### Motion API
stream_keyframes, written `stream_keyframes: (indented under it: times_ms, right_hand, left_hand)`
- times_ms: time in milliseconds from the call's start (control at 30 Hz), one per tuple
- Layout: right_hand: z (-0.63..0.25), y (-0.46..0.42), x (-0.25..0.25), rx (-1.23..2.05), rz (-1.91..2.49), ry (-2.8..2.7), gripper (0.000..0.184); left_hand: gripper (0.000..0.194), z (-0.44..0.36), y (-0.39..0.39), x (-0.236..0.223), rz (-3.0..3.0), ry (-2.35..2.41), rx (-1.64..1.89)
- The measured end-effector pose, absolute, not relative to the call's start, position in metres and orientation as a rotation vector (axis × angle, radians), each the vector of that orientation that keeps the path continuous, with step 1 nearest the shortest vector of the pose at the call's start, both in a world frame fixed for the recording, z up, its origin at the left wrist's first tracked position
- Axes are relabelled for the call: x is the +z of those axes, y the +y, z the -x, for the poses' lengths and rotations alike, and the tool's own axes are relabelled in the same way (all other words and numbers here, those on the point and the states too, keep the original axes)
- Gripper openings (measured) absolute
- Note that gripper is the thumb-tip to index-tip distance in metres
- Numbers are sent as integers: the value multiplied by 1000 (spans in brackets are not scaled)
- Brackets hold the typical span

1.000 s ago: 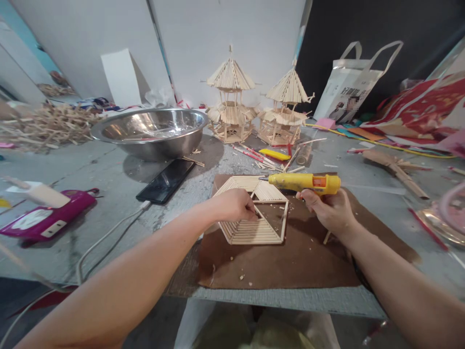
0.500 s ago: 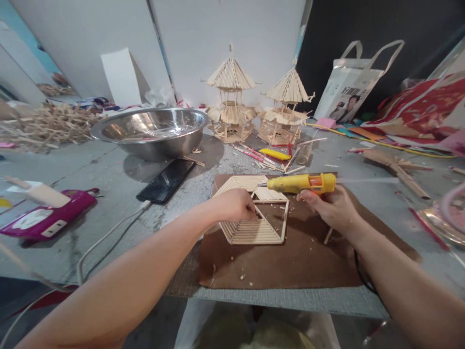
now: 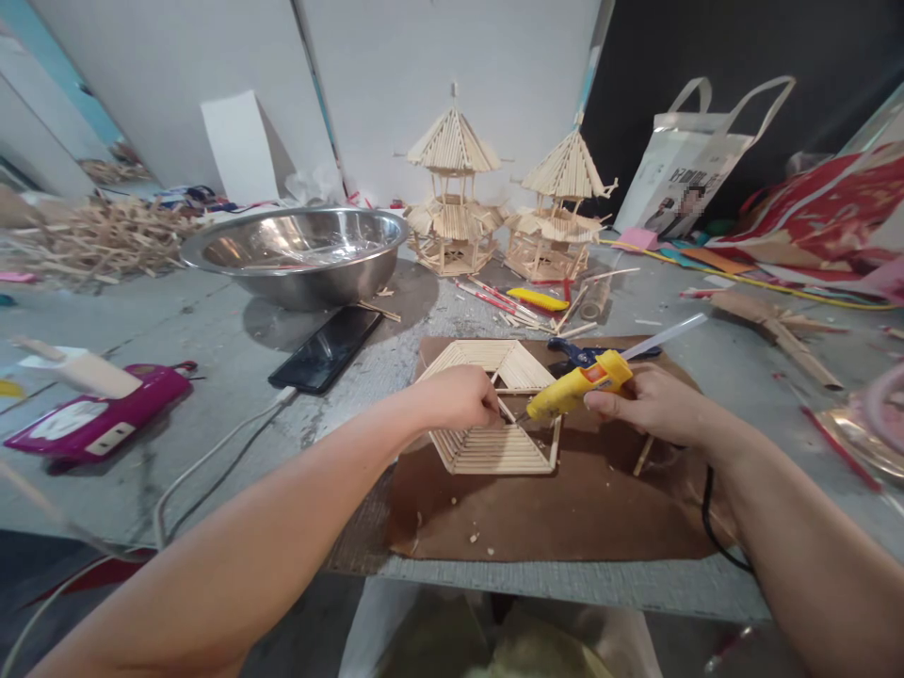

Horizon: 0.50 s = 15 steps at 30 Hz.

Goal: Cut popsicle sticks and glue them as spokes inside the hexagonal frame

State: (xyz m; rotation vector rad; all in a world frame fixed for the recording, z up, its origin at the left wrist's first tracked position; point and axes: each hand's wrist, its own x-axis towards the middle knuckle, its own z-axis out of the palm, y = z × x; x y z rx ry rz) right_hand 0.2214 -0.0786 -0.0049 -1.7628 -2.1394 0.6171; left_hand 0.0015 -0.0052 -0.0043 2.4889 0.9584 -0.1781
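A hexagonal panel of thin wooden sticks [image 3: 494, 455] lies flat on a brown sheet [image 3: 565, 527]. Some of its triangular sections are filled with sticks; the one on the right is an open frame. My left hand [image 3: 462, 397] is closed in a pinch over the panel's middle, and what its fingertips hold is hidden. My right hand [image 3: 653, 405] grips a yellow hot glue gun [image 3: 583, 384] with a clear glue stick [image 3: 668, 334] poking out of its back. The gun's nozzle points down and left, close to the left fingertips.
Two stick pagodas [image 3: 453, 188] [image 3: 565, 202] stand at the back. A steel bowl [image 3: 297, 259] and a phone [image 3: 329, 348] on a cable are to the left, near a purple power strip [image 3: 105, 414]. Behind the sheet lie a yellow cutter [image 3: 538, 299] and dark-blue pliers-like tool [image 3: 572, 353].
My right hand has tilted the glue gun, bringing its nozzle down to the panel's middle near my left fingertips. The dark-blue tool behind it now shows. My left hand stays over the panel.
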Motion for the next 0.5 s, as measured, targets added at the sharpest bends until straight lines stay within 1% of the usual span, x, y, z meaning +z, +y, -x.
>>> stream_keyframes:
  times_ms: [333,500]
  right_hand:
    - [-220,-81,-2,694,1805,-2124,37]
    - [-224,-80,-4,689,1747,-2106,33]
  left_hand:
    - [22,-1,-5,-5,-2490,973,-191]
    - [23,-1,-6,-4,-2487,967,-191]
